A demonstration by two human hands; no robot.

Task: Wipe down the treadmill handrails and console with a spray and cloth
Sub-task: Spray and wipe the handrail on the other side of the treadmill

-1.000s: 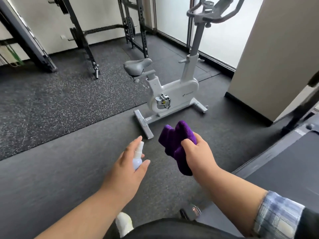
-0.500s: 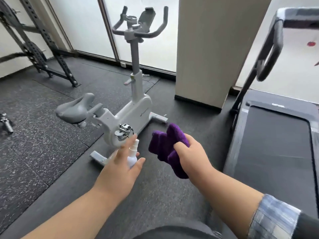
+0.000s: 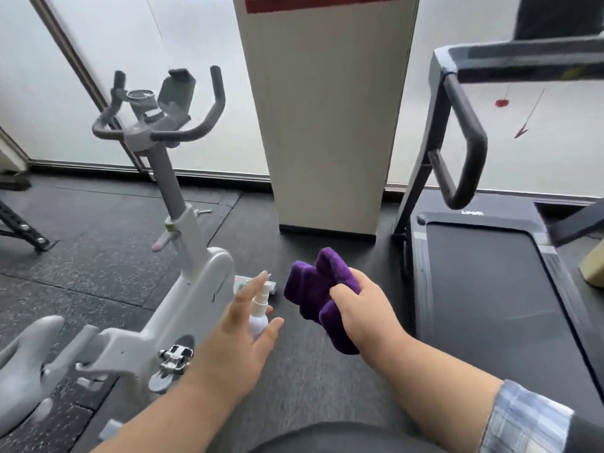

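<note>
Right now both hands are out in front of the person, above the dark rubber floor. The left hand grips a small white spray bottle: the thumb and lower fingers are curled round its body, and the forefinger reaches up beside the nozzle, which points away from the person. The right hand is clenched round a bunched purple cloth, folds of it bulging out above and below the fist. Bottle and cloth are near each other but apart, with a strip of floor showing between them.

To the right stands the treadmill, its black belt running away toward the frosted window. Its dark handrail loops down on the left side from the console, whose grey edge crosses the top right corner; neither hand touches any of it. A checked sleeve is pushed up on the right forearm.

To the left is a white exercise bike with grey handlebars, its saddle low at the left edge, blurred. A pale square pillar rises between bike and treadmill, bearing a red sign at its top.
</note>
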